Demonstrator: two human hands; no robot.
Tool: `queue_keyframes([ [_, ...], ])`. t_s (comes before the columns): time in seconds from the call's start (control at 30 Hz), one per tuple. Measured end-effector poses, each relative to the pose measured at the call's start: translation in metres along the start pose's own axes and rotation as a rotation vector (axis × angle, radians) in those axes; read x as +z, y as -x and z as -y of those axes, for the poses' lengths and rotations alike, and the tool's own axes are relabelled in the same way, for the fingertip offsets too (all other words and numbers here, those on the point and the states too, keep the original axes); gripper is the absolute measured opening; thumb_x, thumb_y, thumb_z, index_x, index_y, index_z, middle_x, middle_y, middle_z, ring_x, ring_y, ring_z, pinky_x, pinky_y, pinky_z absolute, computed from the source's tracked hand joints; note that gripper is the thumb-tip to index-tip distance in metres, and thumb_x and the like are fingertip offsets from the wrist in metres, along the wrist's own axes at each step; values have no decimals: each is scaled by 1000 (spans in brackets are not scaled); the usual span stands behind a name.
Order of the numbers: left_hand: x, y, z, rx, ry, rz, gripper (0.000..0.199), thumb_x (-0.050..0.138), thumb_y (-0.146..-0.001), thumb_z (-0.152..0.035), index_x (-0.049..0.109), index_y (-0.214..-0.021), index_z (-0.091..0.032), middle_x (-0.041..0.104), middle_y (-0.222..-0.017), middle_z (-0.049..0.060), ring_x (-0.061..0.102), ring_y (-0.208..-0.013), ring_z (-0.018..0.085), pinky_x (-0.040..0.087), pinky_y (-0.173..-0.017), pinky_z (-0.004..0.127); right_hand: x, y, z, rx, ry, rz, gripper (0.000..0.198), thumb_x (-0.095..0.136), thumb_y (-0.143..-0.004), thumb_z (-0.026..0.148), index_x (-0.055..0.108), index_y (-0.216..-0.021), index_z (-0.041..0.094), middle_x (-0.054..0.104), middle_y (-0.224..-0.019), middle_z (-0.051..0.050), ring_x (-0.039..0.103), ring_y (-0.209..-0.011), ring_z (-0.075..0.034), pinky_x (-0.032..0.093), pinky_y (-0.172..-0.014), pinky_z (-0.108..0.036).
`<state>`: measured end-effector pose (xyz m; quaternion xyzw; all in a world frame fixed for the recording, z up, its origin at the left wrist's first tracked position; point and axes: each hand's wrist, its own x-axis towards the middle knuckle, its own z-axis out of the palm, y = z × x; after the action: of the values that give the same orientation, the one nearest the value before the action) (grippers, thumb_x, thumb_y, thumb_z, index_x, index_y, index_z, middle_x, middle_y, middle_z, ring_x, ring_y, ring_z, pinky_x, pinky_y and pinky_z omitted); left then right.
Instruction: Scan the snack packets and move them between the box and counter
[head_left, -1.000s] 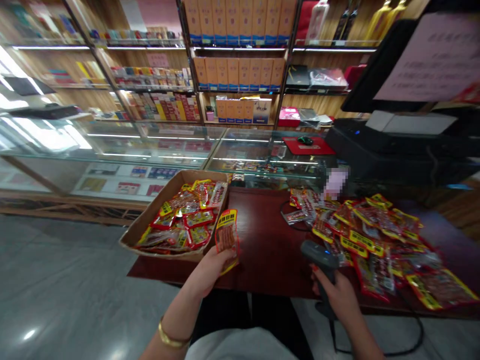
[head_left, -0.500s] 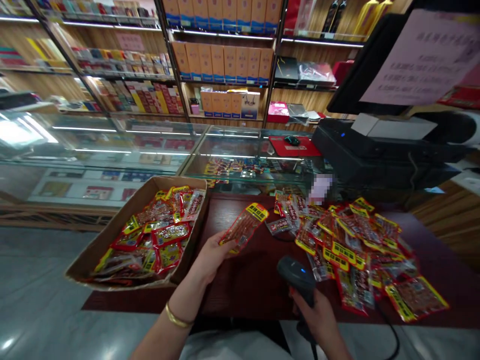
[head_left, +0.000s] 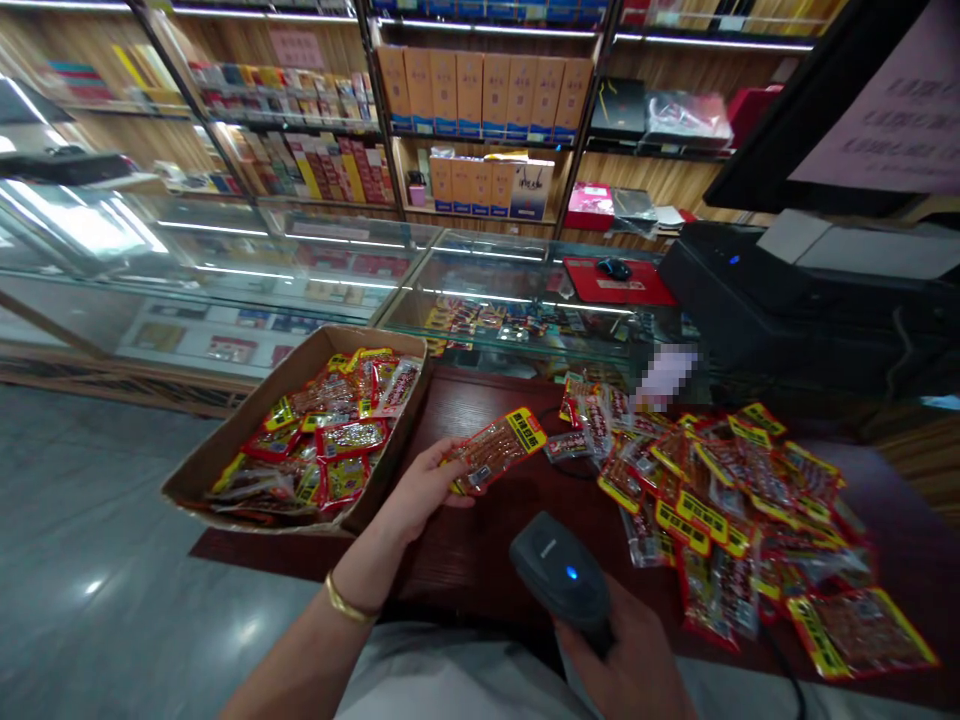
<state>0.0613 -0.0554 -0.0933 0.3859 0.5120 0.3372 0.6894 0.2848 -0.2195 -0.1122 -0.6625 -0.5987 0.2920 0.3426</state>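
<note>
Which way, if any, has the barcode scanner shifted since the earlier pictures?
Yes, leftward: the barcode scanner in the right hand is now farther from the pile of snack packets and nearer the cardboard box.

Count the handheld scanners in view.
1: the scanner, gripped in the right hand, lower in the picture than the packet in the left hand. No other shows; the packet pile could hide one.
</note>
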Motion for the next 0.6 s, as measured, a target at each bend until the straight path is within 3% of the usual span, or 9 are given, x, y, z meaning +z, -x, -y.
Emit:
queue_keyframes([
  [0.4, 1, -4, 4, 10, 3, -26, 41, 82, -70, -30, 72, -106, -15, 75, -88, 8, 72, -70, 20, 59, -60, 31, -8, 9, -7, -56, 121, -12, 32, 61, -84, 43, 76, -99, 19, 79, -89, -12, 76, -80, -29, 61, -76, -35],
  [0.6, -1, -3, 6, -4, 43, -5, 40, 81, -69, -28, 71, -106, -18, 75, -83, 6, 71, -65, 18, 59, -56, 27, -13, 10, -5, -65, 121, 0, 31, 62, -84, 40, 77, -101, 19, 79, -92, -12, 76, -84, -29, 61, -78, -34],
])
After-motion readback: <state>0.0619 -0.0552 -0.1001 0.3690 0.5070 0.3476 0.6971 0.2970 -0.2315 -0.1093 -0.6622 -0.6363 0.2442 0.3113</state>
